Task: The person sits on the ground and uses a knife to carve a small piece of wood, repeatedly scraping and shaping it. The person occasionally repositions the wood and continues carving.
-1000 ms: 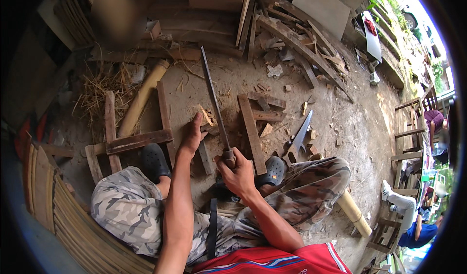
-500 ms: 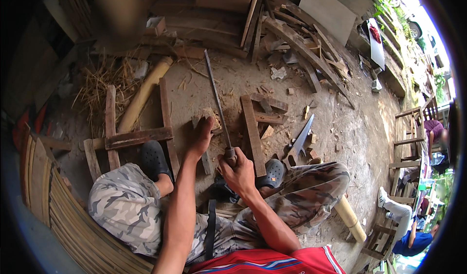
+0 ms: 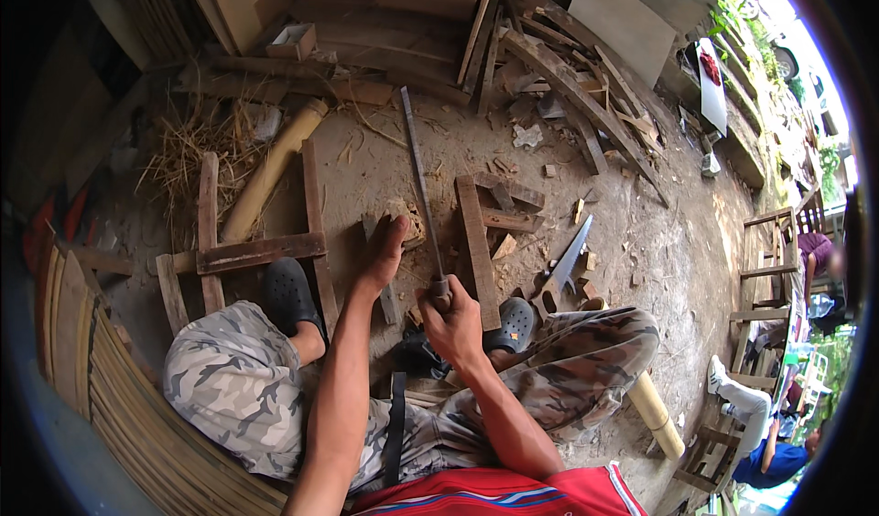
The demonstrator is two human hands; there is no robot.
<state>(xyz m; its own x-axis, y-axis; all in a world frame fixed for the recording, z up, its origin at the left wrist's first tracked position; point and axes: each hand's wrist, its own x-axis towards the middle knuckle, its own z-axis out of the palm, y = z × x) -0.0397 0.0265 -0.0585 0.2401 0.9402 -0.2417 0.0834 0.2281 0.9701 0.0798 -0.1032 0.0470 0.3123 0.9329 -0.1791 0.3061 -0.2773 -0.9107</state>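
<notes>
**One blade, one block, two busy hands**

While the right hand [image 3: 450, 319] is wrapped tight around the handle of one long blade [image 3: 419, 173], the left hand [image 3: 383, 252] lies mostly flat, fingers pressing one wood block [image 3: 401, 221] on the dirt ground [image 3: 385, 154]. One handsaw [image 3: 566, 264] lies to the right, two bamboo poles [image 3: 270, 170] flank him, and one small open cardboard box [image 3: 295, 40] sits top left.

A handsaw [image 3: 563, 267] lies on the dirt just right of the fingers, a flat plank [image 3: 477, 238] between them. Left of the fingers sits a slatted wooden frame [image 3: 259, 252], a bamboo pole [image 3: 273, 170] and straw [image 3: 188, 141] beyond it; scrap boards [image 3: 568, 76] are piled far ahead
</notes>
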